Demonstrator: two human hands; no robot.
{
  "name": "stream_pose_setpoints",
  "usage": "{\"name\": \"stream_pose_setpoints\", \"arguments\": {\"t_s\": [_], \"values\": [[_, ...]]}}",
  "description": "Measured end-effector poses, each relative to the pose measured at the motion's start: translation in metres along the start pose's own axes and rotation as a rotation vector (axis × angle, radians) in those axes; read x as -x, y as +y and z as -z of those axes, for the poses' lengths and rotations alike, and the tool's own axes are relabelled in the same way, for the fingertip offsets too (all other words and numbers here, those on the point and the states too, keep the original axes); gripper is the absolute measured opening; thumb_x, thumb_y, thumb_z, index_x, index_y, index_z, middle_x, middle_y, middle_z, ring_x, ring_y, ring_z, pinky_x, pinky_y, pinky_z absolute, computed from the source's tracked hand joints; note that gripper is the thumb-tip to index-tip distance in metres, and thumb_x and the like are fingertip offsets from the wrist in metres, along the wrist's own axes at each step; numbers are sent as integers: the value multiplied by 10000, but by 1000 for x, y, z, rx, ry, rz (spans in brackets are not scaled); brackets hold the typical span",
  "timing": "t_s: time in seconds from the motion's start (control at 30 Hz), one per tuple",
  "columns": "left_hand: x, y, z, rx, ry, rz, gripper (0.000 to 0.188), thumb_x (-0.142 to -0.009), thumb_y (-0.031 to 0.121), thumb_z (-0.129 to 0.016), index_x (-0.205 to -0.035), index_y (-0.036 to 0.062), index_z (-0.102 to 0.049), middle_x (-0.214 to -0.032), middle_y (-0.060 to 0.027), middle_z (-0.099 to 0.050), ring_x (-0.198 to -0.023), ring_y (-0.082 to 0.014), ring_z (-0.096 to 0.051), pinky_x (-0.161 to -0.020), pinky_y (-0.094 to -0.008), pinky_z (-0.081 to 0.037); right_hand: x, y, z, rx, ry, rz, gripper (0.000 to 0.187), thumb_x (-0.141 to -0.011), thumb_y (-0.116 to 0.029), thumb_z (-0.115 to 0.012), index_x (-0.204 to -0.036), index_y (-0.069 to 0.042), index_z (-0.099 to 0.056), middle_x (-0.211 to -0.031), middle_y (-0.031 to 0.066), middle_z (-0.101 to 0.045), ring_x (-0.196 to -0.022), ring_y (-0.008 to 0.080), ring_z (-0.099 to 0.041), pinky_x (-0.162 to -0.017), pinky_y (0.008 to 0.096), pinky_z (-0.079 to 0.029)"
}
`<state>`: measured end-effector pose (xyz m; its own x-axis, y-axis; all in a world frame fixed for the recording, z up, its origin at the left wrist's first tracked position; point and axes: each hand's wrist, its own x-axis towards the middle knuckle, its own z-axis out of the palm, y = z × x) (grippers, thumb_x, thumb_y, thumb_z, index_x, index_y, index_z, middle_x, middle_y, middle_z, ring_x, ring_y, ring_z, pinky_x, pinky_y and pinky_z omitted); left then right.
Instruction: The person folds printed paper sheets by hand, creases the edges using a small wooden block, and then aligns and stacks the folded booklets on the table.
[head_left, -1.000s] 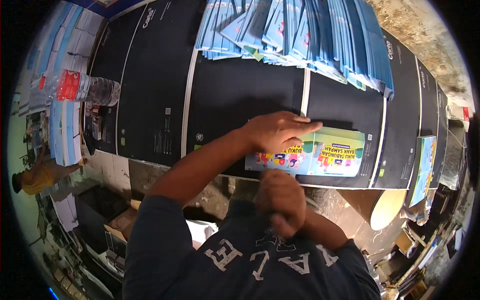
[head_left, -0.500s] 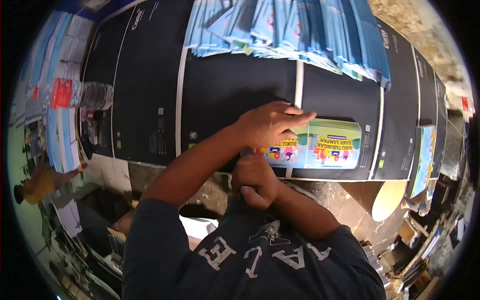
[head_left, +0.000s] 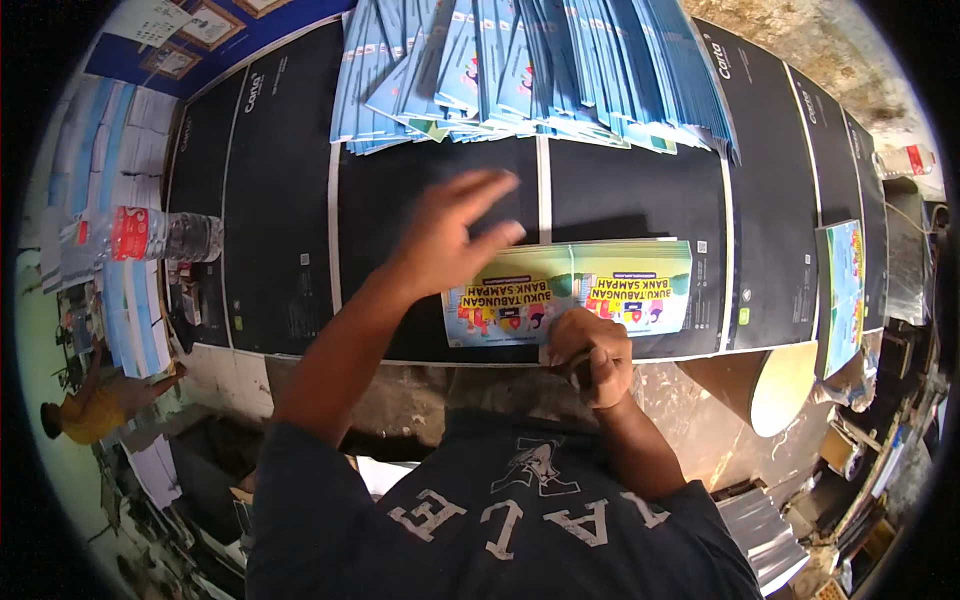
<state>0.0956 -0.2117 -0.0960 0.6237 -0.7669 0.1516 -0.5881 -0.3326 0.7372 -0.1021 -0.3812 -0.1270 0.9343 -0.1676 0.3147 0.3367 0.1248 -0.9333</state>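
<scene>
Near the front edge of the black-covered table lies a pile of printed sheets (head_left: 650,268), blue and green with two colourful cartoon covers side by side. My left hand (head_left: 445,240) hovers by the pile's upper left corner, slightly blurred, fingers apart and holding nothing. At the near edge of the pile, around its middle, my right hand (head_left: 597,355) is closed in a fist. Whatever it grips, if anything, is hidden by the fingers. Along the far side of the table spreads a large row of overlapping blue booklets (head_left: 600,75).
A clear plastic bottle with a red label (head_left: 170,235) lies at the left. Another cartoon-printed stack (head_left: 842,300) sits at the table's right end, with a round-ended brown cylinder (head_left: 780,390) below. A person in yellow (head_left: 95,410) is at far left.
My left hand has lifted off the sheets and moved left. My right fist has shifted from the pile's left end to its near middle, uncovering the left cover. The view has shifted slightly.
</scene>
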Motion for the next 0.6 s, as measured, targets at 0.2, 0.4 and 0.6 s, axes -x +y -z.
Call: {"name": "stream_pose_setpoints", "arguments": {"t_s": [0.2,0.4,0.6], "values": [[93,21,-24,182,393,796,322,-921,267,-714,-1096,-2,-683,-993,-95,-618,-828,-164,-610,-742,-312,-501,2,1,2,28,19,-9,516,-978,-378,-442,-654,-13,-608,-654,121,-626,-610,268,-587,-601,368,-453],[103,33,-50,174,483,839,388,-906,272,-724,-1120,-45,-660,-1059,-134,-611,-886,-185,-640,-782,-325,-517,6,3,2,-1,-1,-65,506,-954,-371,-450,-675,13,-624,-688,144,-630,-633,271,-596,-614,364,-456],[92,23,-34,529,415,892,333,-915,255,-709,-1043,-50,-671,-946,-130,-701,-853,-178,-661,-763,-326,-514,5,1,-2,32,1,-45,534,-967,-398,-437,-682,16,-621,-680,138,-616,-643,266,-597,-617,358,-455]]}}
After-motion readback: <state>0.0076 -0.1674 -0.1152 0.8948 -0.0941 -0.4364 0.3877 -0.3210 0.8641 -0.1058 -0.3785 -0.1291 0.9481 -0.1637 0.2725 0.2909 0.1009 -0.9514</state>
